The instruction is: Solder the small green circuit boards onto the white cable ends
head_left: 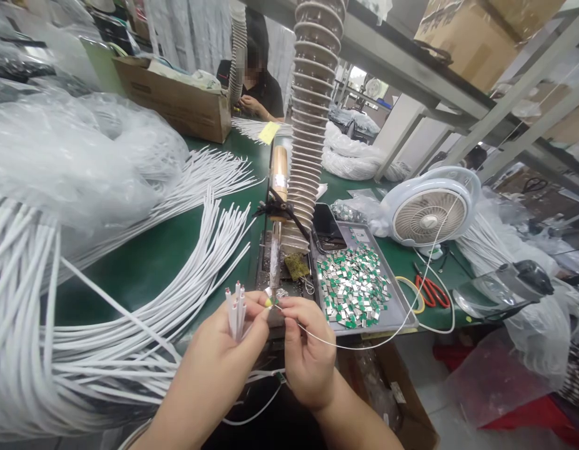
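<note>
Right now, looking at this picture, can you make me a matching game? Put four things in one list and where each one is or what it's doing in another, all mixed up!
Things:
1. left hand
2. right hand
3. scissors
4. phone

Places or doings:
A. lying on the green mat
B. pinching a thin white wire
C. holding a small bunch of white cables
D. resting at the far end of the metal tray

Right pairs: 1-C, 2-B, 3-A, 4-D.
</note>
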Demonstrator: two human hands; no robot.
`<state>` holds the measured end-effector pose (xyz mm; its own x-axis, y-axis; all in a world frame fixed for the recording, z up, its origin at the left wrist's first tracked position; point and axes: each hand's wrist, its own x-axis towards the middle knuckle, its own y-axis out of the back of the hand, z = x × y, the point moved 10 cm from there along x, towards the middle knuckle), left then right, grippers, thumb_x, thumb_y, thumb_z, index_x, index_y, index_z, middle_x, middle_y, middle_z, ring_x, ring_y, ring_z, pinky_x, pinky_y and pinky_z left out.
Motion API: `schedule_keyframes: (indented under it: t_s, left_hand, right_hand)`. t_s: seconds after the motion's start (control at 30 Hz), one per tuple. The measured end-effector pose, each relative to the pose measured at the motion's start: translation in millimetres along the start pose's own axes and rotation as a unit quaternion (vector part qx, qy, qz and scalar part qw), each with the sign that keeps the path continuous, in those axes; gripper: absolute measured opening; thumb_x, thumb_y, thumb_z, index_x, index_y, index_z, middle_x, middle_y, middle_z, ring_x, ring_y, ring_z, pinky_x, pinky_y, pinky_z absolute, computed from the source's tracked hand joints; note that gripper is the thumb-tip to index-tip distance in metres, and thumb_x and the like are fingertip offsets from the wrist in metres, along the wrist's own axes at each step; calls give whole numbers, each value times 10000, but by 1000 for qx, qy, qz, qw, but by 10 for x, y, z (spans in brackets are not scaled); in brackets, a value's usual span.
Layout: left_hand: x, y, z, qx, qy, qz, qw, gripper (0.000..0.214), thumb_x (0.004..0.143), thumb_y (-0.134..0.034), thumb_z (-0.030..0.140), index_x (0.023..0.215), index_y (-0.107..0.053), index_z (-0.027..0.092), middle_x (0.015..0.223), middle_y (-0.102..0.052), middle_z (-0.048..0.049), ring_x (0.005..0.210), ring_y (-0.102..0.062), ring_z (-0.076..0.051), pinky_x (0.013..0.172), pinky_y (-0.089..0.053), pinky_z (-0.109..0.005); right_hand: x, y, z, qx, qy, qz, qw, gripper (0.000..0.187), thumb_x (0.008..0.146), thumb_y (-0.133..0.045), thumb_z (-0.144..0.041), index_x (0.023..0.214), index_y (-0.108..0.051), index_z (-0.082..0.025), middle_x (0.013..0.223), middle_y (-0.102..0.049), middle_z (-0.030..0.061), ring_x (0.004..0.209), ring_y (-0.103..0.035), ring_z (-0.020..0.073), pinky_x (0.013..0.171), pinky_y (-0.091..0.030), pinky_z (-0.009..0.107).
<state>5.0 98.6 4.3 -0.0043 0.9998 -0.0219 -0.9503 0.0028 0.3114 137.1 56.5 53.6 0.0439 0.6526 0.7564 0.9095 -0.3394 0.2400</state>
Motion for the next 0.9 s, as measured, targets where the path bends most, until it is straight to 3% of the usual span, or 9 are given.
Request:
schedule_keyframes:
  t_s: [0.6,0.8,0.9]
  left_hand:
    - [-15,-60,-86,-17,6,-22,1000,197,765,-526,407,703,-589,231,1030,-674,-79,976,-616,-277,833,-465,-350]
    - [-50,-150,-122,-21,-10,-41,999,170,792,-522,372,710,-576,233,918,-679,-59,889,-624,-256,791,-476,-333]
    - [-125,-214,-103,-31,-32,-65,997,166,834,-502,369,803,-591,232,872,-677,-46,825,-618,-228,751,-488,-303]
  right_hand:
    - [-90,-11,43,25,-30,-20,999,267,832,-449,-16,989,-587,-182,949,-652,84,921,-637,166,824,-534,308]
    - [-128,8,65,7,-40,-18,999,252,836,-446,-25,970,-582,-189,927,-637,75,922,-619,166,834,-524,314]
    - [-139,6,41,1,-39,-28,999,247,840,-440,-35,969,-582,-190,913,-633,77,907,-618,169,812,-528,312]
